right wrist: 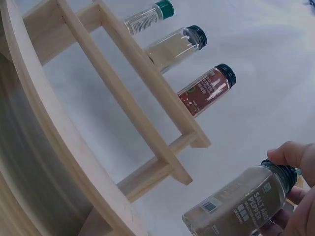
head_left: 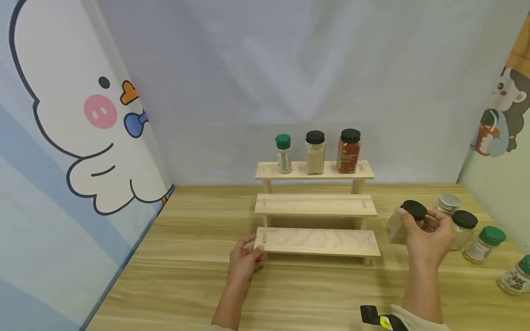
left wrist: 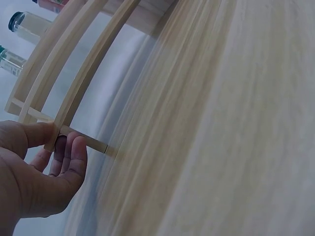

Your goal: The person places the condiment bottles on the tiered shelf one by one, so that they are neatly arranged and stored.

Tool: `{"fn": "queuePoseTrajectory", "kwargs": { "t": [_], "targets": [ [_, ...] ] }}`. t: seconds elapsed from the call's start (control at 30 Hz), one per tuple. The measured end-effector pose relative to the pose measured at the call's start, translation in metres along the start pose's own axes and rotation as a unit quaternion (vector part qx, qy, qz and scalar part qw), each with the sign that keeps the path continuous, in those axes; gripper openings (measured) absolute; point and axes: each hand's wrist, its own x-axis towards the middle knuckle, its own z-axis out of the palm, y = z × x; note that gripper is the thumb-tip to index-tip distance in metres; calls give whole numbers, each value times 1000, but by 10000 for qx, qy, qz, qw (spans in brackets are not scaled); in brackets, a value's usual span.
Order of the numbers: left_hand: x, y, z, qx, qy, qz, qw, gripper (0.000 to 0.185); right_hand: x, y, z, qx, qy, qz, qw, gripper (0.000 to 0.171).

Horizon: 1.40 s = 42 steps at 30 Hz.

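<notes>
My left hand (head_left: 244, 263) pinches the left end of the lowest step of a pale wooden three-step rack (head_left: 316, 241); the left wrist view shows thumb above the board (left wrist: 81, 88) and fingers beneath. My right hand (head_left: 428, 239) grips a glass jar of salt and pepper (right wrist: 238, 204) by its black lid. That jar, tilted, is just right of the rack's lower steps. On the top step stand a small green-lidded shaker (head_left: 284, 156), a black-lidded jar of pale powder (head_left: 315, 156) and a black-lidded jar of red spice (head_left: 348, 154).
Right of my right hand stand a silver-lidded jar (head_left: 449, 203), a black-lidded jar (head_left: 463, 225) and two green-lidded shakers (head_left: 482, 246). The wood-grain table (head_left: 186, 276) meets a pale back wall (head_left: 215, 138), with cartoon-printed panels (head_left: 58, 92) on both sides.
</notes>
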Motion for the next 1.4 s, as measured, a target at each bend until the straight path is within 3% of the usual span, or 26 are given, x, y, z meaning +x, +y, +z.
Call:
{"fn": "queuePoseTrajectory", "kwargs": {
  "t": [0.17, 0.3, 0.57, 0.97, 1.23, 1.4],
  "targets": [
    [1, 1, 1, -21, -17, -30, 10000, 40, -7, -5, 6, -3, -122, -269, 9996, 35],
    [0, 1, 1, -45, -32, -6, 10000, 40, -14, -8, 12, 188, -386, -222, 9988, 35],
    [0, 0, 0, -92, -44, -2, 9999, 40, -33, -14, 31, -536, -960, -466, 9928, 41],
    [-1, -1, 0, -143, -92, 47, 9998, 42, -60, -16, 67, -345, -2123, -1030, 9712, 42],
    [0, -1, 0, -177, -84, 5, 9998, 41, -64, -18, 91, -249, -2812, -942, 9547, 43],
    [0, -2, 0, -204, -59, 8, 9998, 41, -62, -16, 107, 198, -3110, -829, 9466, 39]
  ]
}}
